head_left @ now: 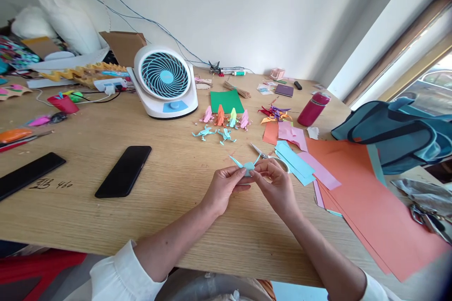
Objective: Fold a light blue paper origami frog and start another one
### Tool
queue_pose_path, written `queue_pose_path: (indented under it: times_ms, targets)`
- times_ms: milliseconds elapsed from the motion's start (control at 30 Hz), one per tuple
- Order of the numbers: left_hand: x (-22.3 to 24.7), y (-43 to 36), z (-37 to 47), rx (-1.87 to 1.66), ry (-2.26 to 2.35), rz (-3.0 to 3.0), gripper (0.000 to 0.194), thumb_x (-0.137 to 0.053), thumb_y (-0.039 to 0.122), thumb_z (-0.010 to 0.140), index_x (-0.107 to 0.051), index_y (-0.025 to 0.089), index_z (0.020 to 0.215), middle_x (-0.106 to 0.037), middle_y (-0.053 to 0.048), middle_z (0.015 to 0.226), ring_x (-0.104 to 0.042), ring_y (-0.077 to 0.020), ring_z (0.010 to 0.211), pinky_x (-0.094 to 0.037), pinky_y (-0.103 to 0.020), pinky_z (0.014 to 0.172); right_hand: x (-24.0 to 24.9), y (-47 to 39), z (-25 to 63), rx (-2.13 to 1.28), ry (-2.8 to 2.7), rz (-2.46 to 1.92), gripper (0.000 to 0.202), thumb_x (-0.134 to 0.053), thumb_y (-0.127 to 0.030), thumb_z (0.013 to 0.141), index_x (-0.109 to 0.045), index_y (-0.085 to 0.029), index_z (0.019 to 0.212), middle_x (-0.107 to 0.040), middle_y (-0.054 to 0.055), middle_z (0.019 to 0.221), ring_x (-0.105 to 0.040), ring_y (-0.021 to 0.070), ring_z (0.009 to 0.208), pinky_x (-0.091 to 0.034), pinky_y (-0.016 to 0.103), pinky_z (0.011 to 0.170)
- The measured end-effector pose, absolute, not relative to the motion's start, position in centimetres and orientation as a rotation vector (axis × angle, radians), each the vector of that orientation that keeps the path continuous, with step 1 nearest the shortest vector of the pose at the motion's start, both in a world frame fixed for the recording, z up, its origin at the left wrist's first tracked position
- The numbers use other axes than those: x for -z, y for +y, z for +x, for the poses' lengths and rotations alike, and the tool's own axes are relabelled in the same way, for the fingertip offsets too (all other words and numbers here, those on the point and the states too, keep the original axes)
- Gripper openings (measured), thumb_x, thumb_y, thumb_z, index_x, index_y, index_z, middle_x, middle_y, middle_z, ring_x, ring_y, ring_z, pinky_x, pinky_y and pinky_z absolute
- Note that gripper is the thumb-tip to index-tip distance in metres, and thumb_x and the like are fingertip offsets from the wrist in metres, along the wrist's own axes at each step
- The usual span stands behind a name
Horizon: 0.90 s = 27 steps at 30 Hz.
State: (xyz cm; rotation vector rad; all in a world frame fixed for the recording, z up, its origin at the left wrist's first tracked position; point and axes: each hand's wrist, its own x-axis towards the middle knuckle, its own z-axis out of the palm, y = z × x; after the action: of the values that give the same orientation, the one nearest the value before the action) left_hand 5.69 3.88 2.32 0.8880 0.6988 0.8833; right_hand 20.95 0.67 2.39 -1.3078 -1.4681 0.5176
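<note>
Between my two hands is a light-blue folded paper figure (249,166) with thin pointed limbs sticking up to the left and right. My left hand (224,187) pinches its left side between thumb and fingers. On the opposite side, my right hand (277,186) grips the same figure, its fingers curled around the paper. Part of the figure is hidden behind my fingers. Scissors (260,151) lie just beyond my right hand, their handles partly covered by it. Light-blue paper strips (294,162) rest to the right. Two finished light-blue paper figures (226,136) stand farther back.
Pink, orange and green folded figures (220,116) stand before a green sheet (226,101). A white fan (165,80) is at back left, a black phone (123,171) nearer. Large orange sheets (370,207), a red bottle (313,108) and a teal bag (391,131) occupy the right.
</note>
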Motion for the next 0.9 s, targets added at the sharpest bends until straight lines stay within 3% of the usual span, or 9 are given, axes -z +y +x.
queue_pose_path:
  times_ms: [300,500,767,900]
  targets:
    - [-2.8,3.9,5.7,-0.875,0.717,0.982,0.040,-0.078,0.044,0.071,-0.074,0.014,0.097,-0.074,-0.010,0.101,-0.071,-0.0252,0.093,-0.057,-0.028,0.071,-3.5,0.1,20.6,-0.334,-1.552,-1.282,0.012,-0.058,-0.025,0.090,-0.064,-0.023,0.080,-0.061,0.004,0.089,-0.058,0.0188,0.085,-0.048,0.035,0.074]
    - [-2.8,3.8,5.7,-0.850,0.703,0.989,0.038,-0.077,0.042,0.072,-0.075,0.013,0.096,-0.074,-0.011,0.105,-0.071,-0.0271,0.096,-0.058,-0.030,0.073,-3.3,0.4,21.1,-0.344,-1.502,-1.268,0.007,-0.063,-0.022,0.086,-0.062,-0.022,0.079,-0.060,0.003,0.086,-0.057,0.0181,0.083,-0.047,0.033,0.072]
    - [-2.6,4.0,5.7,-0.832,0.625,0.969,0.036,-0.077,0.038,0.075,-0.073,0.017,0.103,-0.073,-0.010,0.109,-0.071,-0.0256,0.098,-0.057,-0.030,0.079,-3.7,0.2,21.4,-0.356,-1.549,-1.224,0.006,-0.061,-0.019,0.086,-0.063,-0.023,0.082,-0.060,0.003,0.091,-0.058,0.0192,0.090,-0.047,0.036,0.082]
    - [-2.4,3.9,5.9,-0.867,0.641,0.967,0.030,-0.078,0.038,0.074,-0.076,0.015,0.093,-0.075,-0.010,0.104,-0.071,-0.0258,0.097,-0.058,-0.030,0.078,-3.7,0.2,21.3,-0.303,-1.551,-1.217,0.008,-0.061,-0.017,0.086,-0.064,-0.023,0.083,-0.059,0.004,0.093,-0.058,0.0199,0.094,-0.046,0.038,0.088]
